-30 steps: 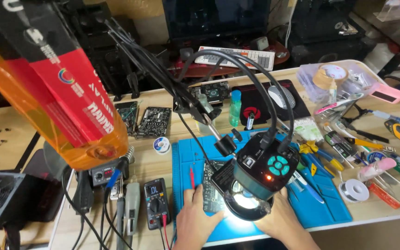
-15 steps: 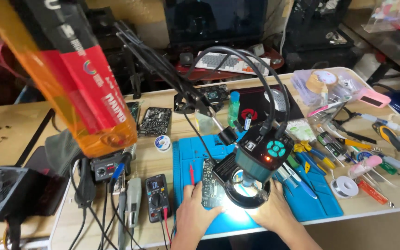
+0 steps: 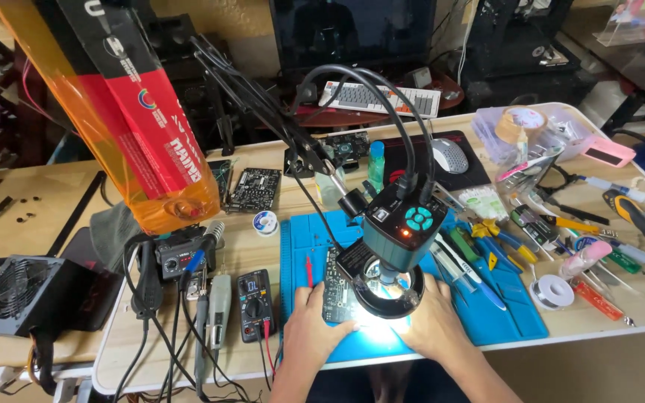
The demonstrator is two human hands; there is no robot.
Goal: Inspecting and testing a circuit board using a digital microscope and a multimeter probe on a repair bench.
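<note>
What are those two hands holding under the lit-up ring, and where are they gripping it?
The left hand rests on the near left edge of a dark circuit board. The right hand lies beside the ring light; what it grips is hidden.

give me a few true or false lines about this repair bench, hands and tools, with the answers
1. Both hands rest on the blue mat beside the circuit board. True.
2. The left hand holds a screwdriver. False: it lies by the board's near edge, and no tool shows in it.
3. The ring light under the microscope camera is lit. True.
4. The multimeter lies to the right of the mat. False: it lies left of it.
5. The right hand grips the computer mouse. False: the mouse sits untouched on its pad far back; the hand is by the ring light.
</note>
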